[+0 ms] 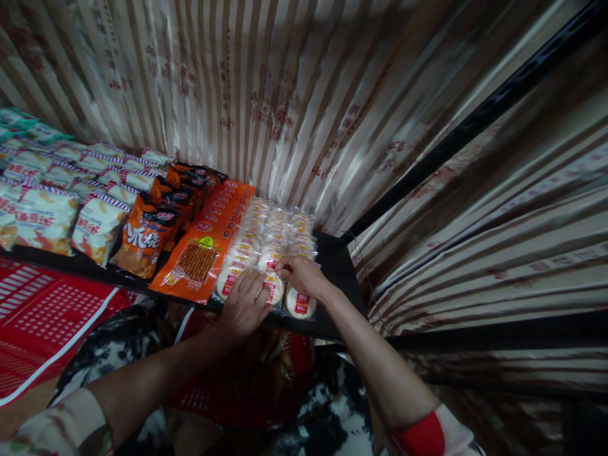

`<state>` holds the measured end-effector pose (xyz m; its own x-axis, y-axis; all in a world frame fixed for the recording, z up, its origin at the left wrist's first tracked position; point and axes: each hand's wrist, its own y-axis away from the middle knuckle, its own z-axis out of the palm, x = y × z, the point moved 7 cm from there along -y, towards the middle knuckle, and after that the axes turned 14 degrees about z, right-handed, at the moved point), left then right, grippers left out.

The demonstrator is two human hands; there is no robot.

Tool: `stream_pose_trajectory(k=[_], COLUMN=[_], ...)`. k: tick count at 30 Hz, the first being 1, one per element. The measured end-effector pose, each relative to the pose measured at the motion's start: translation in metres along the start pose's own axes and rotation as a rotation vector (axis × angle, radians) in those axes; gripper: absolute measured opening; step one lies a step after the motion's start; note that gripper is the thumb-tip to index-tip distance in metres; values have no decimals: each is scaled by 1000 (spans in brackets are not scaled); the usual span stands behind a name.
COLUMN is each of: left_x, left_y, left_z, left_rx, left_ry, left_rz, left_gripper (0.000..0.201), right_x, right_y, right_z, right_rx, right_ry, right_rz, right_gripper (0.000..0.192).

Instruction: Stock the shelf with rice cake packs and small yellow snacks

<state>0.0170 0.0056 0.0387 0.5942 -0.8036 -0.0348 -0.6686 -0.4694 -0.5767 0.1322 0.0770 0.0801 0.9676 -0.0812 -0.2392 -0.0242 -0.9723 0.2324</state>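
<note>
Rows of clear packets with white round rice crackers [301, 305] and red labels lie at the right end of a black shelf [335, 256]. My left hand [243, 305] rests over the front packets, its fingers stretched and a little apart, touching the wrappers. Beside it, my right hand [304, 275] has thumb and fingers pinched on a cracker packet [269, 261] in the middle row; the fingers partly cover it. Left of the crackers lies a flat orange snack bag [194, 266] with a picture of brown sticks.
Black-and-orange snack bags [147, 237] and several white snack bags [97, 225] fill the shelf leftward. Red plastic baskets [42, 323] with white handles stand below its front edge. A striped curtain [266, 95] hangs behind, and a black metal post [451, 133] slants up on the right.
</note>
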Motion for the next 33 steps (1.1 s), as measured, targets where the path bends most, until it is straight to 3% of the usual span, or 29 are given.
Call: stream_pose_trajectory(k=[11,19,28,33], left_x=[3,7,4,1], left_y=[-1,-7,-6,-7], left_z=[1,-6,-4,-3], left_rx=[67,119,109,76], left_ry=[-23,-8,-18,-4], left_rz=[28,36,33,51], left_gripper=[23,20,19,14], right_x=[-2,1,-4,-6], right_y=[-6,-8,-13,-12], right_z=[-4,-13,-5,-6], right_rx=[-81,-17,63,32], right_ry=[86,88,71,63], right_rz=[-83,-62,-107,-99], right_gripper=[17,18,16,14])
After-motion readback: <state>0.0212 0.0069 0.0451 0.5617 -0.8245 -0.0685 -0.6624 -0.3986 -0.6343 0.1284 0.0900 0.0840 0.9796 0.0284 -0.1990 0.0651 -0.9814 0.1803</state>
